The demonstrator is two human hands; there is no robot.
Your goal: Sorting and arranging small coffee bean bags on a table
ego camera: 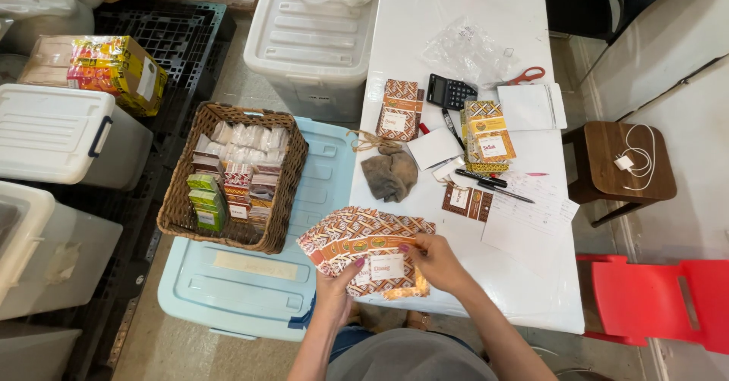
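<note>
Both hands hold a fanned stack of flat patterned orange and brown packets (364,246) over the near left edge of the white table (425,17). My left hand (338,286) grips the fan from below at its left side. My right hand (437,263) pinches its right side, thumb on top. Further up the table lie a small pile of similar brown packets (400,109) and a pile of yellow packets (486,136). Two brown tags (468,201) lie to the right of the fan.
A wicker basket (182,206) of small boxes sits on a light blue bin lid (250,275) at left. On the table: a calculator (449,91), red scissors (525,75), pens (486,181), a brown cloth (389,174), paper sheets (531,218). A wooden stool (604,153) and red chair (668,297) stand right.
</note>
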